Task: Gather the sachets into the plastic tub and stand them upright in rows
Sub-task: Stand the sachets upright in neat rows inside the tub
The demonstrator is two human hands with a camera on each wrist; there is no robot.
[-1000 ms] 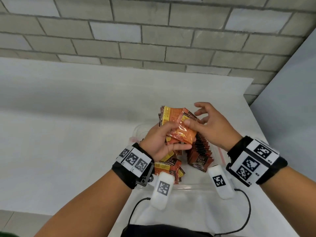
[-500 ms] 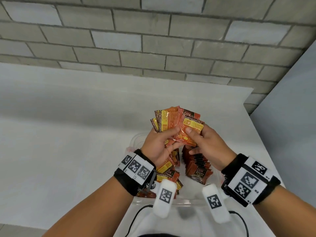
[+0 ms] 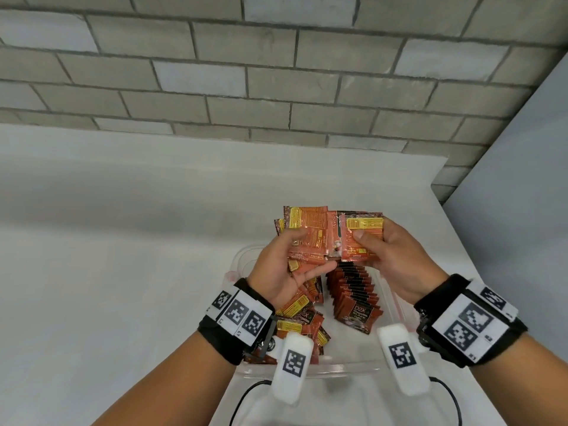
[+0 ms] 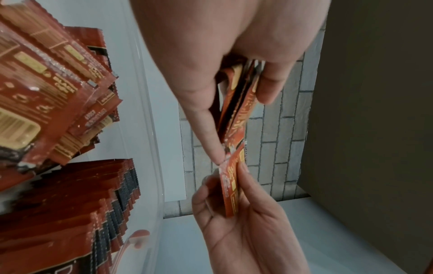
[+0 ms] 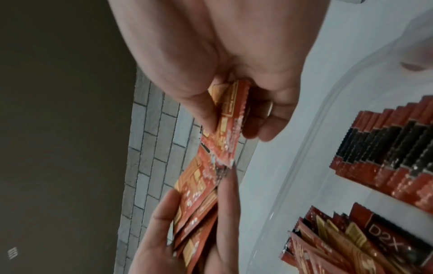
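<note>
Over the clear plastic tub (image 3: pixel 341 368), my left hand (image 3: pixel 307 255) grips a fanned bundle of orange-red sachets (image 3: pixel 307 224). My right hand (image 3: pixel 367 242) pinches one sachet (image 3: pixel 364 224) by thumb and fingers at the bundle's right edge, overlapping it. The right wrist view shows that sachet (image 5: pixel 228 129) edge-on, touching the left hand's bundle (image 5: pixel 199 202). Inside the tub, a row of upright sachets (image 3: pixel 353 295) stands on the right, and a loose heap (image 3: pixel 299 316) lies on the left, partly hidden by my left wrist.
The tub sits on a white table (image 3: pixel 123 272) near its right end. A grey brick wall (image 3: pixel 276 81) runs behind it and a pale panel (image 3: pixel 522 210) stands on the right. Cables (image 3: pixel 246 401) trail at the near edge.
My right hand went from touching the front sachet with spread fingers to pinching it, and has drawn it toward the right side of the bundle. Both hands sit slightly higher above the tub.
</note>
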